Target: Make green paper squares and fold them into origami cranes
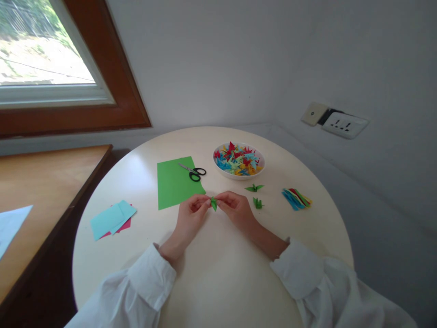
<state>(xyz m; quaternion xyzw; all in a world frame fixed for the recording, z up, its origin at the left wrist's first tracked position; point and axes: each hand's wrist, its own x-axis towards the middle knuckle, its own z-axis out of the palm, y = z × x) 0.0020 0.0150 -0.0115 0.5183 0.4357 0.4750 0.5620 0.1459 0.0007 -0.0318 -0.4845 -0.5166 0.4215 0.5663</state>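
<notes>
Between my two hands, over the middle of the round table, is a small green paper crane (213, 203). My left hand (193, 210) pinches its left side with thumb and forefinger. On the other side, the fingertips of my right hand (236, 208) pinch it too. Two more folded green pieces lie just right of my right hand: a green crane with spread wings (254, 187) and a more compact green crane (258, 203). Behind my left hand lies a sheet of green paper (172, 182), with black-handled scissors (194, 173) resting across its right part.
A white bowl (225, 174) full of colourful paper cranes stands at the back of the round table (218, 278). Coloured paper strips (296, 199) lie at the right. Light blue paper pieces (111, 220) overlap red paper at the left. A wooden desk (61, 182) stands beyond.
</notes>
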